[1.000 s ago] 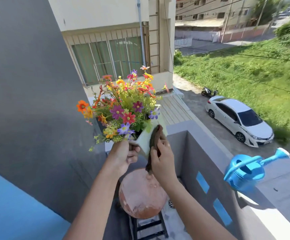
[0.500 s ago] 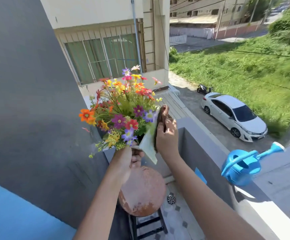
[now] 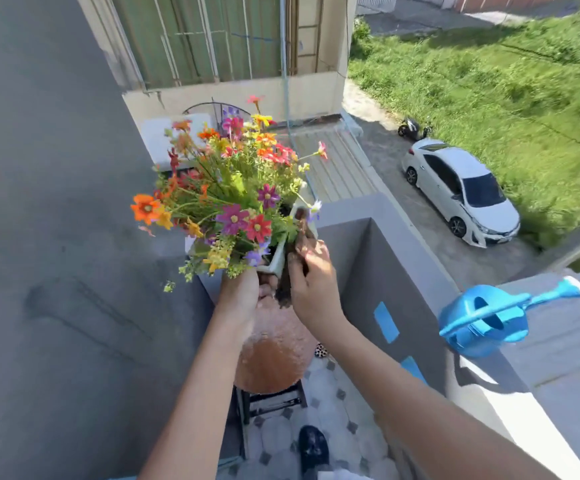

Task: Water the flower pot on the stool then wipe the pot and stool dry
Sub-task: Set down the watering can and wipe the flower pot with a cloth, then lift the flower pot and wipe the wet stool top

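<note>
A white flower pot (image 3: 279, 258) full of many-coloured flowers (image 3: 233, 195) is lifted above the stool and tilted to the left. My left hand (image 3: 243, 296) grips the pot from below. My right hand (image 3: 313, 285) holds a dark brown cloth (image 3: 295, 261) flat against the pot's right side. Under both hands stands the round, reddish stool (image 3: 274, 362) on a dark frame; its top is bare and glistens.
A blue watering can (image 3: 486, 320) stands on the balcony's parapet (image 3: 541, 355) at the right. A grey wall (image 3: 56, 237) closes off the left. The tiled floor (image 3: 337, 420) lies below, with a dark shoe (image 3: 313, 448) near the stool. Beyond the parapet lies a street with a white car.
The right hand with the cloth has slid down the pot's right side. The pot has tipped a little more to the left. The camera has tilted down.
</note>
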The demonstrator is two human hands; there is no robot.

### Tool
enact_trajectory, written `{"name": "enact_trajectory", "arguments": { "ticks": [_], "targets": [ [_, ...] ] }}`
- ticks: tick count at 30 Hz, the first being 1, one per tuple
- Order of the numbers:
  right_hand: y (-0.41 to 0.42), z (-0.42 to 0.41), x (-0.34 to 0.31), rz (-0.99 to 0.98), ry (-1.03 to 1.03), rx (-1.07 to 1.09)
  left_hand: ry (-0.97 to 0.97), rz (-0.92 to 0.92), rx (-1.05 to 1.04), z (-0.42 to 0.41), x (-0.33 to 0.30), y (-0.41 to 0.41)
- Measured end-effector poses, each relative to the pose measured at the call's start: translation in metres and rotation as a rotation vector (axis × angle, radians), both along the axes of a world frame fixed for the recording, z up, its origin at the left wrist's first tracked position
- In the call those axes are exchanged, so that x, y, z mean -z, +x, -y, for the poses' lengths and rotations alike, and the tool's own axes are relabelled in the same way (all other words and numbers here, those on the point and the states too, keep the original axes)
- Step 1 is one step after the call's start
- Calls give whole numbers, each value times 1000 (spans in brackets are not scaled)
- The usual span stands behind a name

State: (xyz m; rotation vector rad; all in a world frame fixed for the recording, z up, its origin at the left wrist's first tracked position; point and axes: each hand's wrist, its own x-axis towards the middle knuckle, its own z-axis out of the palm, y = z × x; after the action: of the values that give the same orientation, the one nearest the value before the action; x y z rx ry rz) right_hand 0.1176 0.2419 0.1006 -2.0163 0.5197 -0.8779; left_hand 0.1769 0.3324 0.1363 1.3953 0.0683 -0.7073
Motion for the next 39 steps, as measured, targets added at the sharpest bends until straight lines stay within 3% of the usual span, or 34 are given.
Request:
{"name": "enact_trajectory", "arguments": {
  "ticks": [3,7,12,17,23,26,30,33,39],
  "targets": [
    [27,30,15,-92,71,124,5,-60,32,5,17,3],
    [53,37,42,-113,275,65,9,-148,-46,6,43,24],
    [58,24,114,-275,209,-164,19,-153,-176,4,72,60],
    [62,11,175,-338,205,-255,199,-106,-166,-3,110,84],
    [66,-15,245,-644,214,-418,177,-86,-168,-2,135,116],
    [64,-35,276,-784,91,-659,96,-102,-154,2,142,129],
    [52,-50,322,-994,-323,-981,101,-56,-151,7,143,144],
    [41,-54,336,-1007,-463,-1012,131,-25,-149,11,142,151],
    [54,-35,336,-952,-492,-893,137,-9,-174,13,147,151]
  ]
}}
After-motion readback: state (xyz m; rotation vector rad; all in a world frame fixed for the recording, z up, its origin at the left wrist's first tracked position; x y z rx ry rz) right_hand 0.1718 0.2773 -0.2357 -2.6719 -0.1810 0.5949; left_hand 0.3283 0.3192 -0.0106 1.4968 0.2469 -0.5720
